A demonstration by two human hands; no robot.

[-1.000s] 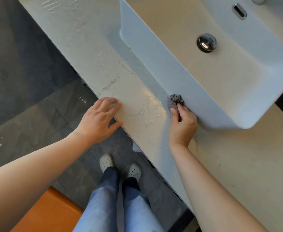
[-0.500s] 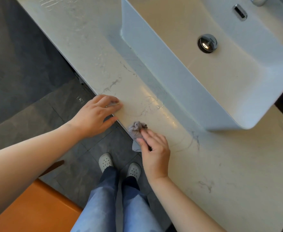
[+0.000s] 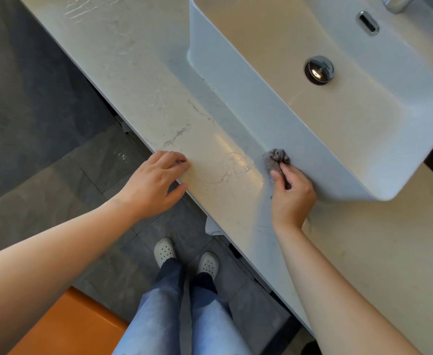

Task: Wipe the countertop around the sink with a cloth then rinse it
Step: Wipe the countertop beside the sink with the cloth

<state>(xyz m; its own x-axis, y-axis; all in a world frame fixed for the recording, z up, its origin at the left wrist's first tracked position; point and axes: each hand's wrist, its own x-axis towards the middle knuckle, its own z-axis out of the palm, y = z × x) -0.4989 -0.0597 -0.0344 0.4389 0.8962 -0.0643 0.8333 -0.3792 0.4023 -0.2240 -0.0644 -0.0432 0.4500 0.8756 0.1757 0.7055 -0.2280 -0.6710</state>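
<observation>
Seen from the head camera, the right hand pinched a bunched grey cloth against the marble tabletop, right at the foot of the white sink. The left hand rested on the tabletop's near edge, fingers relaxed, holding nothing. Wet streaks glistened between the hands.
</observation>
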